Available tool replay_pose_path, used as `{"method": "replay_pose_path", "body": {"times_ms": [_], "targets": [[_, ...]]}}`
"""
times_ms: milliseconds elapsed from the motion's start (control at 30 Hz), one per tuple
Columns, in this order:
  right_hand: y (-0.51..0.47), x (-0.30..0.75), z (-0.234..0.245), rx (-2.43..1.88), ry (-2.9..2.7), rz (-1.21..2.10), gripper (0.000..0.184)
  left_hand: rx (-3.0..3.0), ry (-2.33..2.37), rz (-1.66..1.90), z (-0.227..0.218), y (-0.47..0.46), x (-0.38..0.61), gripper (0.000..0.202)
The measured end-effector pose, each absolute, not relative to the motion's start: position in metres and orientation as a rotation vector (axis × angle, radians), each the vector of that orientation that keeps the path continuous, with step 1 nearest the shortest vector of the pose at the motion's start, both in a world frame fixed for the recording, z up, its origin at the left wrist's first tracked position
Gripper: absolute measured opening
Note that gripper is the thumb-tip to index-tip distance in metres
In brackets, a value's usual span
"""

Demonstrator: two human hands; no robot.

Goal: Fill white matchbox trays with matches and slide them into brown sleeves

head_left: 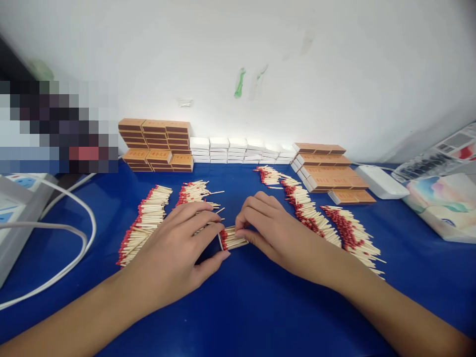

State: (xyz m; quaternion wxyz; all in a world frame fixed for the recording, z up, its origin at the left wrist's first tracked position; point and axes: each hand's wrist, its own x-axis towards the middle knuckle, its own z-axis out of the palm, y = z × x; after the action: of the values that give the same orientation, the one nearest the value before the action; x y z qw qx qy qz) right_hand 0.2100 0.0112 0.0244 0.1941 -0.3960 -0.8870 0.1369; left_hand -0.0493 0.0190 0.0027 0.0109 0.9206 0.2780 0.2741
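A small tray of matches (pixel 232 239), low over the centre of the blue table (pixel 238 317), is pinched between the narrowly curled left hand (pixel 174 253) and right hand (pixel 267 228). By judgement, an uneven squeeze or tilt could spill the sticks among the loose match rows (pixel 147 223) alongside. The tray's left end and walls are covered by fingers, so its fill and its contact with the table cannot be told.

A small open tray of red-tipped matches (pixel 232 238) lies flat on the blue tabletop, matches packed side by side.
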Motion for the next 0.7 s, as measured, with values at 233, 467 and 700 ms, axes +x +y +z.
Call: {"method": "replay_pose_path", "body": {"times_ms": [233, 467, 700], "targets": [[0.013, 0.219, 0.026, -1.076, -2.458, 0.368, 0.012, 2.869, 0.87, 0.839, 0.002, 0.02, -0.05, 0.025], [0.014, 0.222, 0.025, -1.085, -2.451, 0.378, 0.009, 2.87, 0.858, 0.852, 0.001, 0.02, -0.051, 0.026], [0.013, 0.215, 0.024, -1.084, -2.455, 0.407, 0.012, 2.873, 0.85, 0.856, 0.001, 0.02, -0.05, 0.024]]}}
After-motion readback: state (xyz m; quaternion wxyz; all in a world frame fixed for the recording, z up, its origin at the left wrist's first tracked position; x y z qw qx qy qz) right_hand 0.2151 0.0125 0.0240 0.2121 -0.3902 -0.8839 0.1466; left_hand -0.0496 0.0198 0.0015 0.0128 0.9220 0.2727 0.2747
